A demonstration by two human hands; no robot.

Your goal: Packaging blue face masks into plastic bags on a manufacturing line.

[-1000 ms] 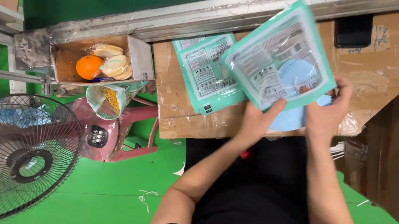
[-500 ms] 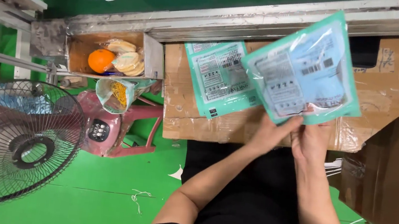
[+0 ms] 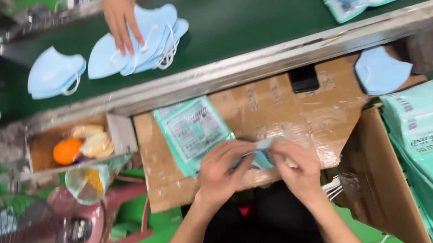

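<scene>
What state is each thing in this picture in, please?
Left hand: gripping the pouch.
Right hand: gripping the pouch.
Pouch: held edge-on between both hands.
Flat pouch: lying on the cardboard.
Masks: piled on the belt, under another person's hand.
Box: open, stacked with pouches.

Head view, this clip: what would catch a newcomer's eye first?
At centre, the person's left hand and right hand pinch a teal packet between them over a taped cardboard work surface. Above runs a green conveyor belt with pale blue face masks, pressed by another person's hand. At right, a stack of teal packets fills an open carton.
</scene>
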